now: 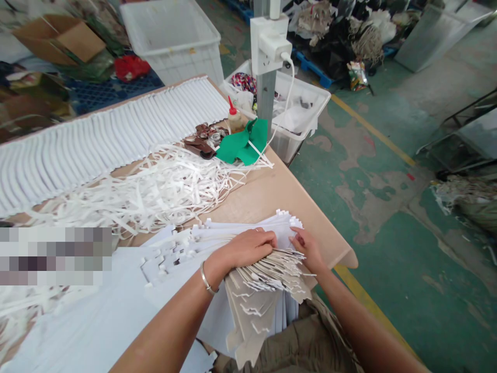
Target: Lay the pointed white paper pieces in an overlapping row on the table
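Note:
My left hand [248, 247], with a silver bangle on its wrist, is closed over a fanned bundle of grey-backed die-cut card sheets [267, 272]. The bundle hangs past the table's near edge above my lap, its notched ends pointing down. My right hand [306, 248] is at the right end of the white card sheets [267, 225], thumb and forefinger pinching at their notched edge. Its other fingers curl behind the bundle and are partly hidden. More white sheets with cut tabs [171, 254] lie spread to the left of my left hand.
Behind the sheets lies a heap of white paper strips [155, 186]. A long row of white folded pieces [97, 129] lines the far side. Green material [243, 145], a red-tipped bottle [235, 119] and a post with a plugged-in charger [269, 46] stand near the table corner [349, 256].

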`<state>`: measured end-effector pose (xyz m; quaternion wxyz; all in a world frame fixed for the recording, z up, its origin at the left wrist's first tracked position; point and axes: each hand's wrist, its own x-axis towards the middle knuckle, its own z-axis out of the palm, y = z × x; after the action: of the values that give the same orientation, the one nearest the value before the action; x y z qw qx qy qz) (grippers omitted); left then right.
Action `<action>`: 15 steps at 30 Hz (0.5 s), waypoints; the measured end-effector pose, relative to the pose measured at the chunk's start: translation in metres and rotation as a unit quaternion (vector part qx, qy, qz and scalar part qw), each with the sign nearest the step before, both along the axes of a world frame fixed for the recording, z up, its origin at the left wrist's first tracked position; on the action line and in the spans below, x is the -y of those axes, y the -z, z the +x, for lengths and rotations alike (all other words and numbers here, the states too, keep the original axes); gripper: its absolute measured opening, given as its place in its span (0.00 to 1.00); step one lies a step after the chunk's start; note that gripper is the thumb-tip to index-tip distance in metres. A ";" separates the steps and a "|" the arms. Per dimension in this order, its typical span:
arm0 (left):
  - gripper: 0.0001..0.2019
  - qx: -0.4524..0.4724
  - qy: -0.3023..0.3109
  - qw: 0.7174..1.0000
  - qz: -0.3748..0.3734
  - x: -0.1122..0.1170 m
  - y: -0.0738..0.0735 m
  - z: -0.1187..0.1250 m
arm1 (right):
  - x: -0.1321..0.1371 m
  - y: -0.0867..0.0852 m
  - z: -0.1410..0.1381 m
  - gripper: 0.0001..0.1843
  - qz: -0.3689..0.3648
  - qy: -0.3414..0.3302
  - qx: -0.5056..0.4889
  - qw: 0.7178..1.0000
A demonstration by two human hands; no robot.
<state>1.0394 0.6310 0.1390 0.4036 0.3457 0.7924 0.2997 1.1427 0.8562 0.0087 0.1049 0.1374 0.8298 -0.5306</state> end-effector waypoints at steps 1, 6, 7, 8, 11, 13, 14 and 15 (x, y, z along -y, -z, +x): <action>0.11 -0.003 -0.001 1.000 0.003 0.001 0.001 0.001 | -0.002 0.004 -0.004 0.25 0.072 -0.030 -0.009 0.997; 0.12 0.014 -0.010 1.000 -0.004 0.006 0.006 0.003 | -0.007 0.015 -0.018 0.21 0.231 -0.123 -0.020 0.965; 0.12 0.015 -0.013 1.000 -0.004 0.006 0.007 0.003 | -0.008 0.015 -0.020 0.20 0.238 -0.136 -0.028 0.961; 0.12 0.015 -0.017 1.000 -0.003 0.006 0.008 0.003 | -0.009 0.014 -0.022 0.19 0.242 -0.147 -0.037 0.958; 0.11 0.015 -0.025 1.000 0.004 0.004 0.010 0.002 | -0.011 0.008 -0.029 0.19 0.253 -0.175 -0.055 0.950; 0.10 0.016 -0.027 0.999 0.008 0.003 0.010 0.001 | -0.011 0.005 -0.033 0.22 0.271 -0.188 -0.053 0.942; 0.10 0.016 -0.028 0.999 0.010 0.002 0.011 0.001 | -0.011 0.003 -0.037 0.22 0.285 -0.196 -0.047 0.937; 0.10 0.016 -0.030 0.999 0.010 0.002 0.011 0.001 | -0.011 0.002 -0.040 0.23 0.299 -0.205 -0.040 0.931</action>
<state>1.0402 0.6290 0.1281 0.4037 0.3212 0.7927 0.3248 1.1026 0.8670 0.0071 0.1320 -0.0320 0.9636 -0.2301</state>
